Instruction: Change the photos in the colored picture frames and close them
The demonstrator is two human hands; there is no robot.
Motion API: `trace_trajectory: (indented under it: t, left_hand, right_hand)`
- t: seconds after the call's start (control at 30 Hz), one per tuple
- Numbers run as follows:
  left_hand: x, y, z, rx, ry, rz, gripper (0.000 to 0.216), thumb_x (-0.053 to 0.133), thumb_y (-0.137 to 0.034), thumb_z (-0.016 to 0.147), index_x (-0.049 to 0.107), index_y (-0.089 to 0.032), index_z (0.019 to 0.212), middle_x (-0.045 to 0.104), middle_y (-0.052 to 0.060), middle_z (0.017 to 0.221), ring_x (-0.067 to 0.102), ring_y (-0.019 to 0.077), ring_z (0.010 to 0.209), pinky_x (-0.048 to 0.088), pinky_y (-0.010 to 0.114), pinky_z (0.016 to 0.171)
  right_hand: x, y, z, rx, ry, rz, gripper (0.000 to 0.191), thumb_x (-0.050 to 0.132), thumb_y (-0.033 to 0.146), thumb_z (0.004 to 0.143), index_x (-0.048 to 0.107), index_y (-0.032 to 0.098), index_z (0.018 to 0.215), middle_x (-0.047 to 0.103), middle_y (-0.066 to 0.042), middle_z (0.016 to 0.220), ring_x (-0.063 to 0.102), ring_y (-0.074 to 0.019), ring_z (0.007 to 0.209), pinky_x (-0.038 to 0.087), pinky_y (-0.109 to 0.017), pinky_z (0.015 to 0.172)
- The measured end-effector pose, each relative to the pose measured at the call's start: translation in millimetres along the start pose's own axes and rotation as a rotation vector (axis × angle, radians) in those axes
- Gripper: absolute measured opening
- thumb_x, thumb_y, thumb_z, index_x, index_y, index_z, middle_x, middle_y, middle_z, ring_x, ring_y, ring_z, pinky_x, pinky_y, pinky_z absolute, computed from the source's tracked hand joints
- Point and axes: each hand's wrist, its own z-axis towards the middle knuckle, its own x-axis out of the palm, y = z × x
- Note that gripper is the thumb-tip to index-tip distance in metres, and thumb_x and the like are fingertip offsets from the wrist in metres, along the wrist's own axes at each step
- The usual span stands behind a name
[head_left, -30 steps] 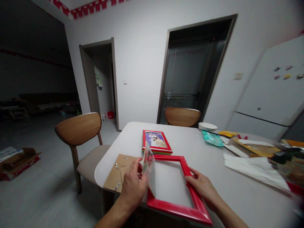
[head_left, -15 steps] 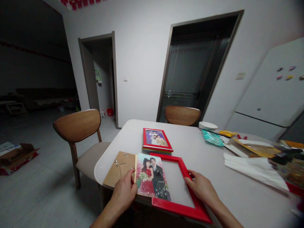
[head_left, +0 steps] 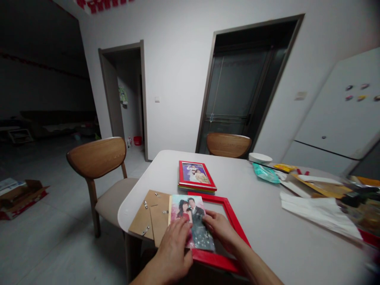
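A glossy photo of a couple, one in a red dress and one in a dark suit, overlaps the left part of an empty red picture frame at the table's near edge. Across its lower left my left hand lies with fingers stretched out over the print. My right hand holds the photo's right edge between thumb and fingers, above the frame opening. Left of the photo is a brown backing board with metal clips, partly under another brown piece. Behind lies a stack topped by a red framed photo.
On the right of the white table are a white bowl, a teal packet, white paper and assorted packaging. One wooden chair stands at the left, another at the far side.
My right hand has let go of the frame's right side and moved left to the photo's edge. My left hand has shifted from the photo's left edge onto its surface.
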Motion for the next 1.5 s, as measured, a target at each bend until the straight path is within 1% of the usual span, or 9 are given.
trace_trajectory:
  t: [0.17, 0.37, 0.57, 0.67, 0.8, 0.9, 1.03, 1.23, 1.5]
  left_hand:
    - [13, -5, 8, 0.009, -0.003, 0.076, 0.069, 0.047, -0.006, 0.055, 0.036, -0.014, 0.123, 0.030, 0.012, 0.132, 0.024, 0.0297, 0.121, 0.021, 0.050, 0.098]
    - [-9, -10, 20, 0.120, -0.316, -0.108, 0.047, 0.034, -0.010, 0.075, 0.039, -0.016, 0.120, 0.043, 0.008, 0.124, 0.036, 0.0199, 0.116, 0.027, 0.038, 0.098]
    - [-6, -30, 31, -0.272, -0.560, -0.869, 0.037, 0.043, -0.033, 0.079, 0.049, -0.012, 0.109, 0.060, 0.010, 0.103, 0.054, 0.0247, 0.097, 0.044, 0.033, 0.081]
    - [4, -39, 35, -0.382, -0.468, -1.138, 0.044, 0.048, -0.041, 0.075, 0.052, -0.008, 0.104, 0.063, 0.012, 0.093, 0.057, 0.0266, 0.089, 0.047, 0.033, 0.074]
    - [9, -28, 33, -0.384, -0.410, -1.112, 0.055, 0.055, -0.041, 0.070, 0.043, -0.009, 0.113, 0.054, 0.014, 0.110, 0.050, 0.0246, 0.101, 0.040, 0.031, 0.085]
    - [9, -13, 28, -0.403, -0.324, -0.949, 0.060, 0.054, -0.032, 0.069, 0.034, -0.008, 0.119, 0.044, 0.017, 0.120, 0.044, 0.0232, 0.108, 0.035, 0.032, 0.090]
    - [13, -9, 20, -0.353, -0.120, -0.584, 0.048, 0.053, -0.018, 0.065, 0.044, -0.013, 0.112, 0.045, 0.012, 0.120, 0.039, 0.0215, 0.112, 0.028, 0.034, 0.097]
    - [19, -20, 11, -0.206, 0.114, -0.240, 0.047, 0.056, -0.018, 0.062, 0.048, -0.013, 0.108, 0.037, 0.012, 0.127, 0.032, 0.0215, 0.117, 0.025, 0.032, 0.099]
    - [23, -12, 5, -0.084, 0.231, -0.037, 0.046, 0.060, -0.017, 0.059, 0.049, -0.015, 0.104, 0.032, 0.010, 0.131, 0.022, 0.0207, 0.122, 0.020, 0.032, 0.101]
  right_hand:
    - [20, 25, -13, -0.075, 0.103, 0.291, 0.031, 0.058, 0.026, 0.062, 0.058, 0.012, 0.089, 0.062, -0.001, 0.063, 0.055, -0.0101, 0.053, 0.042, -0.021, 0.053]
    - [34, 55, -33, -0.135, 0.077, 0.390, 0.042, 0.059, 0.040, 0.064, 0.052, 0.017, 0.098, 0.059, 0.000, 0.069, 0.053, -0.0081, 0.052, 0.042, -0.020, 0.047]
    - [29, 20, -29, 0.076, -0.005, 0.400, 0.031, 0.052, 0.040, 0.068, 0.054, 0.014, 0.085, 0.062, -0.006, 0.073, 0.058, -0.0135, 0.060, 0.045, -0.024, 0.051]
    - [22, 14, -25, -0.051, -0.113, 0.478, 0.031, 0.044, 0.038, 0.071, 0.051, 0.016, 0.092, 0.063, -0.007, 0.086, 0.059, -0.0182, 0.075, 0.048, -0.027, 0.057]
    - [-9, 24, -23, -0.089, -0.252, 0.277, 0.040, 0.037, 0.032, 0.072, 0.043, 0.016, 0.108, 0.064, -0.008, 0.090, 0.061, -0.0200, 0.074, 0.047, -0.028, 0.055]
    - [-40, 25, -24, -0.056, -0.242, 0.052, 0.042, 0.034, 0.027, 0.073, 0.041, 0.013, 0.113, 0.066, -0.009, 0.081, 0.062, -0.0201, 0.068, 0.046, -0.028, 0.052]
    - [-64, 18, -22, 0.016, -0.225, -0.056, 0.043, 0.035, 0.021, 0.070, 0.045, 0.011, 0.111, 0.067, -0.007, 0.071, 0.062, -0.0187, 0.060, 0.045, -0.026, 0.050]
    - [-63, 9, -5, 0.035, -0.248, -0.148, 0.048, 0.038, 0.019, 0.065, 0.047, 0.008, 0.111, 0.066, -0.006, 0.067, 0.060, -0.0168, 0.056, 0.045, -0.025, 0.052]
    - [-64, 6, 12, -0.113, -0.308, -0.728, 0.038, 0.034, 0.025, 0.068, 0.058, 0.012, 0.095, 0.065, -0.009, 0.082, 0.059, -0.0197, 0.075, 0.041, -0.026, 0.065]
